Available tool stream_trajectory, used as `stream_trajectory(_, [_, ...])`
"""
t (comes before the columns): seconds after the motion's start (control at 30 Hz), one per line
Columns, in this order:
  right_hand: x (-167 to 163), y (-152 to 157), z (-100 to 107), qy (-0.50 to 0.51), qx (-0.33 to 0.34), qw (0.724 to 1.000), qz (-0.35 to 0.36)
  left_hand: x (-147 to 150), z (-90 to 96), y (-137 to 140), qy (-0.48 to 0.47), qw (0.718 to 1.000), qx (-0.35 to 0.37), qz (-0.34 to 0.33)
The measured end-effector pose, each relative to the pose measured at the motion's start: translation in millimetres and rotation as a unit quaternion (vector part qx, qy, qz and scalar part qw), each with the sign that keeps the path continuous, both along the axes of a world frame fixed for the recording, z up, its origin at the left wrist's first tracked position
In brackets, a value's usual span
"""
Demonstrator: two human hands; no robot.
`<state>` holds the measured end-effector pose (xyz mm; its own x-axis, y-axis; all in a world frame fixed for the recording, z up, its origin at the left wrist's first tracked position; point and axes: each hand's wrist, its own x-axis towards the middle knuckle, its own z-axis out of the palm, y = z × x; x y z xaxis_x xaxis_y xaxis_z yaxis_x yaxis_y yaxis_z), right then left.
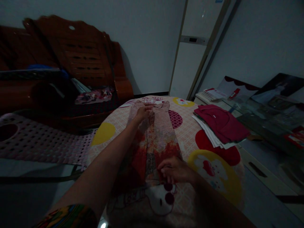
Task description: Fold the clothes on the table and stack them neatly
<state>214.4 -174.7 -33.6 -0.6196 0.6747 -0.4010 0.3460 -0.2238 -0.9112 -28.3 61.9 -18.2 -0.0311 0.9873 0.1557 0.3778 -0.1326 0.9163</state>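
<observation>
A sleeveless top (163, 133), pinkish grey above and rusty red below, lies flat on the round table with its neckline at the far end. My left hand (143, 112) rests on it just under the neckline, fingers stretched out to the right. Near the lower right edge of the top, my right hand (175, 169) touches the cloth with its fingers loosely bent and apart. Beneath the top spreads a patterned tablecloth (186, 136) with yellow and red circles. A stack of folded clothes (220, 123), dark pink on top and white below, lies at the table's right side.
On the left are a woven chair (49, 136) and a carved wooden bench (83, 57) with cloth on its seat. A glass-topped cabinet (266, 117) with papers and pictures stands to the right. Against the back wall rises a tall white appliance (187, 63).
</observation>
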Motion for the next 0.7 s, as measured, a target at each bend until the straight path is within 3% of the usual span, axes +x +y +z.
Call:
stream_trajectory(0.1, [-1.1, 0.6, -4.7, 0.018, -0.012, 1.0, 0.0, -8.8, -10.2, -32.4, 0.153, 0.988, 0.019, -0.012])
stream_trajectory(0.3, [2.3, 4.3, -8.5, -0.027, 0.065, 0.997, -0.012, -19.4, -32.4, -86.0, 0.349, 0.931, 0.081, -0.067])
stream_trajectory(0.37, [6.2, 5.0, -6.9, -0.039, 0.092, 0.995, -0.004, -21.2, -31.9, -94.1, 0.388, 0.914, 0.077, -0.091])
stream_trajectory(0.43, [12.0, 4.2, -2.1, -0.045, 0.165, 0.985, -0.007, -21.8, -26.7, -100.6, 0.397, 0.911, 0.065, -0.092])
stream_trajectory(0.57, [22.4, -8.2, 11.4, -0.116, 0.379, 0.916, 0.058, -16.5, -8.3, -125.2, 0.396, 0.907, 0.068, -0.122])
stream_trajectory(0.7, [20.1, -32.0, 12.9, -0.204, 0.474, 0.84, 0.168, -4.2, 10.2, -175.5, 0.441, 0.884, 0.018, -0.158])
